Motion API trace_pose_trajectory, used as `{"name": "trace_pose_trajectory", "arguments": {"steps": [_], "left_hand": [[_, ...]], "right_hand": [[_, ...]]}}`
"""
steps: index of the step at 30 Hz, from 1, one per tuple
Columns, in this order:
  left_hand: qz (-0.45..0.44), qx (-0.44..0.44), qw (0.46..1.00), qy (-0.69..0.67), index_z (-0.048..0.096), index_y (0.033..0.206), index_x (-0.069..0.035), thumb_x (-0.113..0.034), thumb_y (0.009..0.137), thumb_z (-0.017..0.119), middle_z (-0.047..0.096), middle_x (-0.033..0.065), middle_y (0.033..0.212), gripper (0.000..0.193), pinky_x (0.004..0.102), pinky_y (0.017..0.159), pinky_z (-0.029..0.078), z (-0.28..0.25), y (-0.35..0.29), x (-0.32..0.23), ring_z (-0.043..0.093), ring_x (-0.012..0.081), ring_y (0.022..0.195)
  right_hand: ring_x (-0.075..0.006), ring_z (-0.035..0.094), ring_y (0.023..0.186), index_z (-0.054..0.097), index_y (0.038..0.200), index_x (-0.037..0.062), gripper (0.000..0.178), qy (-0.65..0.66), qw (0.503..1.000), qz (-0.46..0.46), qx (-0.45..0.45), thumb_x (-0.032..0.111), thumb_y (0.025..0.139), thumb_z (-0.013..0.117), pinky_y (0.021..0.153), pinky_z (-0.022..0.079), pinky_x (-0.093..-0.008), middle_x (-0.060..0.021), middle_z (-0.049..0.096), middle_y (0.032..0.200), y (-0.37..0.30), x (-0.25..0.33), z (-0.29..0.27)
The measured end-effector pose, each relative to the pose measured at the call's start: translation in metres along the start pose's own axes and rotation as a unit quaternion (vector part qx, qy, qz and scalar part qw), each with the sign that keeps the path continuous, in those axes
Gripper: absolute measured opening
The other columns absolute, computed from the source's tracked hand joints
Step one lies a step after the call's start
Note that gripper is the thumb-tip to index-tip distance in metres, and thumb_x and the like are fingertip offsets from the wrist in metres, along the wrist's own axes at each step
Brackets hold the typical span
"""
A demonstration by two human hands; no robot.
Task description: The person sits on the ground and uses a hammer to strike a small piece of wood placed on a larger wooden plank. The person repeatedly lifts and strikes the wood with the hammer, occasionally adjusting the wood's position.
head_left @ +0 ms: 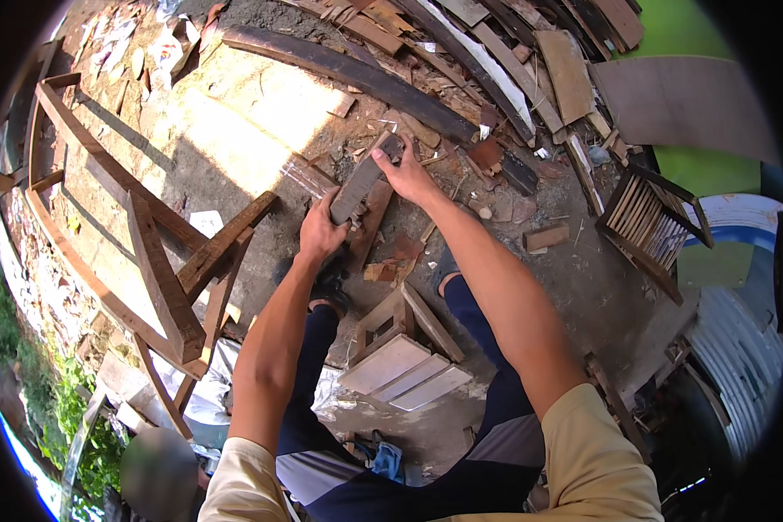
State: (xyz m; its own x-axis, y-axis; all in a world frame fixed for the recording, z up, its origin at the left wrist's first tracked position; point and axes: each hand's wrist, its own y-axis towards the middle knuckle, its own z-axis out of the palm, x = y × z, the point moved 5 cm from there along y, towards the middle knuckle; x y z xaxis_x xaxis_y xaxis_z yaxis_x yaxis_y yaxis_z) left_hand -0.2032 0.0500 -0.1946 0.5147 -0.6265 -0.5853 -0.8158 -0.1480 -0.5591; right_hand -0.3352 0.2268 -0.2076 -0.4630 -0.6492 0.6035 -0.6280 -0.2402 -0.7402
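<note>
Presently, ground with wood scraps on it stretches beyond the small slatted stool (404, 364) between your legs. Bounds on your working room, taken from that stool: to its left, the large wooden frame (161, 270); far beyond it, the long dark beam (348, 74), with the scrap pile (531, 87) behind; to its right and farther out, the slatted rack (652, 209). A short offcut (545, 237) lies nearer, also beyond and to the right of the stool. Your grey-brown wooden block (361, 187) is beyond the stool and slightly left, above a reddish plank (371, 222); contact between the two cannot be judged from this view. Long axis of the block: diagonal, near end toward you and leftward, far end away from the stool and rightward. Your left hand (324, 230) is closed around the near end, its fingers partly hidden. Your right hand (404, 177) is half curled at the far end, thumb laid along the top by a small dark part; whether that part belongs to the block is unclear. Both hands are beyond the stool, left one farther left.
</note>
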Motion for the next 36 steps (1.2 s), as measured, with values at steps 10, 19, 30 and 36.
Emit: {"name": "trace_pose_trajectory", "arguments": {"steps": [10,19,30,36], "left_hand": [[0.011,-0.054,0.996,0.072,0.055,0.138,-0.012,-0.023,0.067,0.078,0.059,0.0192,0.128,0.076,0.0453,0.104,0.044,0.065,0.043,0.045,0.055,0.0379,0.121],[0.034,-0.142,0.968,0.205,0.049,0.134,-0.006,-0.038,0.077,0.078,0.055,0.0192,0.122,0.072,0.0488,0.098,0.044,0.067,0.033,0.055,0.050,0.0373,0.119],[-0.042,-0.070,0.980,0.183,0.044,0.139,-0.011,-0.023,0.085,0.067,0.065,0.0204,0.116,0.060,0.0525,0.088,0.051,0.047,-0.036,0.080,0.063,0.0418,0.107],[-0.009,-0.102,0.983,0.154,0.049,0.136,-0.011,-0.025,0.082,0.072,0.066,0.0198,0.117,0.060,0.0496,0.090,0.051,0.028,-0.078,0.065,0.063,0.0392,0.109]], "right_hand": [[-0.0329,0.070,0.105,0.072,0.118,0.0118,0.038,-0.530,0.757,0.298,0.239,0.030,0.085,0.067,0.081,0.056,-0.0592,-0.0099,0.070,0.121,0.018,-0.188,-0.064],[-0.0300,0.071,0.099,0.078,0.095,0.0087,0.023,-0.436,0.844,0.274,0.148,0.013,0.078,0.064,0.085,0.055,-0.0484,-0.0137,0.073,0.104,0.051,-0.253,-0.072],[-0.0317,0.071,0.097,0.074,0.100,0.0017,0.034,-0.511,0.856,0.063,0.046,0.012,0.073,0.058,0.082,0.056,-0.0471,-0.0211,0.072,0.103,-0.062,-0.051,-0.138],[-0.0334,0.073,0.087,0.075,0.102,0.0021,0.035,-0.498,0.865,-0.035,-0.057,0.007,0.072,0.056,0.075,0.057,-0.0460,-0.0225,0.073,0.096,-0.109,-0.014,-0.131]]}}
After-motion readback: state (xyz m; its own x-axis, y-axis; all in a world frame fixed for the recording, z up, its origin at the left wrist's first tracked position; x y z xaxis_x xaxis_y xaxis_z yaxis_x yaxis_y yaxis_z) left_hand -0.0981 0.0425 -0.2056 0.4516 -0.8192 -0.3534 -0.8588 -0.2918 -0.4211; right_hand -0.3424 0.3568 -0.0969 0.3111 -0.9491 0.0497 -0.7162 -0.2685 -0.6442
